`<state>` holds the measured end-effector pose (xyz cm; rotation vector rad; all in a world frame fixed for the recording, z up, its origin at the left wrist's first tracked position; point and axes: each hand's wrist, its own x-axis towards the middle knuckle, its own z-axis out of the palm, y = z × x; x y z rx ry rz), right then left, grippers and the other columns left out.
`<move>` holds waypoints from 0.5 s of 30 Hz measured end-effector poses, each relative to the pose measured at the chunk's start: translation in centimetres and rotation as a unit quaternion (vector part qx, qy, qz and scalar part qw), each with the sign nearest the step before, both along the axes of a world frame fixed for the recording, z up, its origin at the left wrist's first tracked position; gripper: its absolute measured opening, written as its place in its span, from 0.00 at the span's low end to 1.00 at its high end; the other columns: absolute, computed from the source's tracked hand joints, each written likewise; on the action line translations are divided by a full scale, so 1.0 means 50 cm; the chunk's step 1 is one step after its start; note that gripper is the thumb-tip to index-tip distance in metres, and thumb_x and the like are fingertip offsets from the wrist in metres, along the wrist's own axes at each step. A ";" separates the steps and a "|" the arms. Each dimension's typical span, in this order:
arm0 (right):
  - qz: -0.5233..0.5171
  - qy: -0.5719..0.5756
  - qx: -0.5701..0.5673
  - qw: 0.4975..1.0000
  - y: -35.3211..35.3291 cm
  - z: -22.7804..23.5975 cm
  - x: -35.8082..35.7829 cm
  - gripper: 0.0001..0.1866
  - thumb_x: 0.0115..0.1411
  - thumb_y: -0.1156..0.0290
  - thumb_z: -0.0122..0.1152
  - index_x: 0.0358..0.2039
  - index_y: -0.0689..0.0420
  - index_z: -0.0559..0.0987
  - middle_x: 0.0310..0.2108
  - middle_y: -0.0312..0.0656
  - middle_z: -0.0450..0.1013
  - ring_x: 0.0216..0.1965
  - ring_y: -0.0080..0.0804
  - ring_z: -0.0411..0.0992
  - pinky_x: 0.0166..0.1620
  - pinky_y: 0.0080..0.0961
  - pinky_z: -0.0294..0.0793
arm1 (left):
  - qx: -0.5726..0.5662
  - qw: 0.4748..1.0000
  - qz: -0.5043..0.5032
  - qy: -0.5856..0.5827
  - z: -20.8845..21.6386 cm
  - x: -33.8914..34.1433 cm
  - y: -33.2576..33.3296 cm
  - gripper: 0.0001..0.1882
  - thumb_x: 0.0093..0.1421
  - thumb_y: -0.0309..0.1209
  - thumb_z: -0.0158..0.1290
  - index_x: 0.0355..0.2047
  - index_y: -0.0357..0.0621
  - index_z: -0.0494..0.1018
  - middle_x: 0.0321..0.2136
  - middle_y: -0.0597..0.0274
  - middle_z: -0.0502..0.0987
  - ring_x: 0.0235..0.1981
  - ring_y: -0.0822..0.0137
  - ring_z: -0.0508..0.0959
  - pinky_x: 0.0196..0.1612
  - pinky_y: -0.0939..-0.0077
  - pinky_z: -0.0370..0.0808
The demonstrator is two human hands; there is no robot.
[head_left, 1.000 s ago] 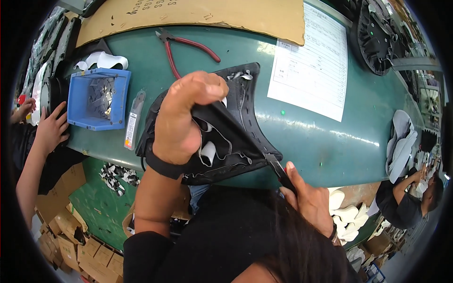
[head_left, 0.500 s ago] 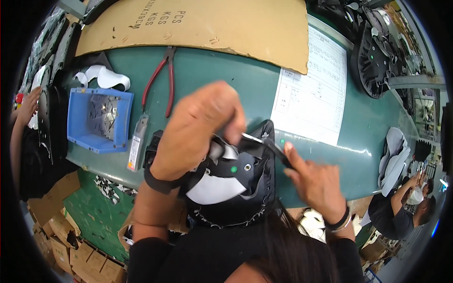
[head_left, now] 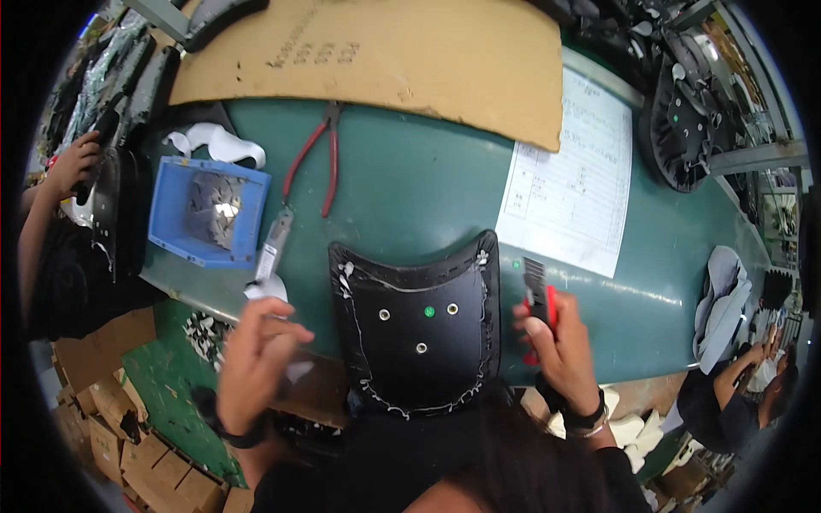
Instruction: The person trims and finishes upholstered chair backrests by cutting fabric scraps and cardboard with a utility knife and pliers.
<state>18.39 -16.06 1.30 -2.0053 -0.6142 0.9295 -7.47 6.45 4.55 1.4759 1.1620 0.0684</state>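
A black padded seat or back panel lies underside up in front of me, with its covering folded over the rim. Several metal-ringed holes and a green dot show on its flat face, and ragged white trimmings line its edge. To its right, my right hand is closed round a red-and-black utility knife. My left hand is off the panel's left side, fingers apart and slightly blurred. A white scrap is just beyond its fingertips. Another blurred pale scrap shows beside the hand.
Red-handled pliers, a flat grey labelled tool and a blue bin of small metal parts are at left. Cardboard and a printed sheet lie farther back. A co-worker's hand is at far left.
My left hand has moved from above the panel to its left, taking the white piece off it. My right hand with the knife has drawn back from the panel's edge, uncovering the panel's face.
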 end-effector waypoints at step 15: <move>0.065 -0.439 0.145 0.884 0.457 -0.046 0.512 0.25 0.51 0.69 0.68 0.49 0.59 0.71 0.31 0.48 0.72 0.33 0.48 0.72 0.40 0.35 0.71 | -0.055 0.885 0.222 -0.406 -0.014 0.154 0.152 0.19 0.66 0.44 0.46 0.41 0.39 0.72 0.34 0.58 0.77 0.14 0.81 0.64 0.22 0.86 0.64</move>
